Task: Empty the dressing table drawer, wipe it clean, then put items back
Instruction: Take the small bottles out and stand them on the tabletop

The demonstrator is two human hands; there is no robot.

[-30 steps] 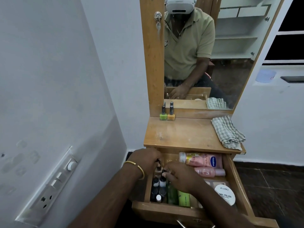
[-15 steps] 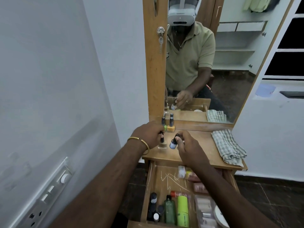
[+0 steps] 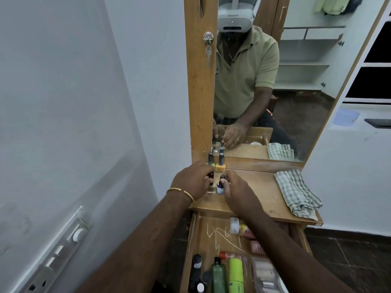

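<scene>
A tall mirror (image 3: 264,92) in a wooden frame stands at the back of the wooden counter (image 3: 254,191), and below the counter's front edge the drawer (image 3: 209,235) is pulled open, its bare floor scratched with pale lines. A folded checked cloth (image 3: 296,193) lies on the right end of the counter. In the near part of the drawer lie a dark green bottle (image 3: 219,275), a lime-green tube (image 3: 236,273) just beside it, some small dark bottles (image 3: 196,271) to the left, and pink containers (image 3: 256,248) partly hidden under the right forearm. The left hand (image 3: 192,180), with a gold bangle at the wrist, has its fingers curled round a small dark-capped bottle (image 3: 211,178) on the counter. The right hand (image 3: 237,189) pinches a small blue-labelled bottle (image 3: 220,186), whose base sits at the counter surface. Behind both hands, two nail polish bottles (image 3: 220,163), one green and one orange, stand against the mirror's base.
</scene>
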